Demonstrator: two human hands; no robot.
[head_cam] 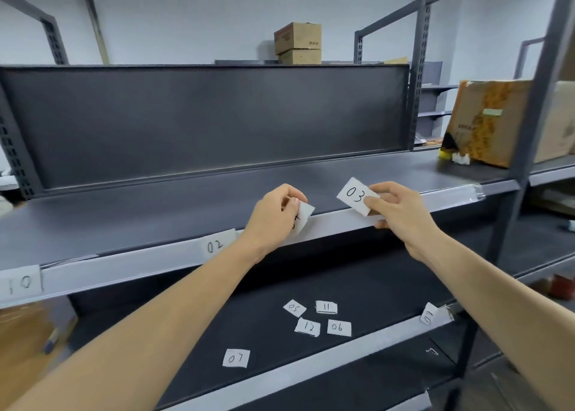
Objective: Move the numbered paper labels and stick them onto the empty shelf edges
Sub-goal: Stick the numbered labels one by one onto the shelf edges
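My right hand pinches a white paper label marked 03 just above the pale front edge of the upper grey shelf. My left hand holds another paper label against the same edge; its number is partly hidden by my fingers. Labels 02 and 10 sit on that edge further left. On the lower shelf lie loose labels 05, 11, 12, 06 and 07. One more label stands at the lower shelf's edge.
A printed cardboard box stands on the upper shelf at far right, behind a grey upright post. Two stacked brown boxes sit on top of the back panel. A brown box is at lower left.
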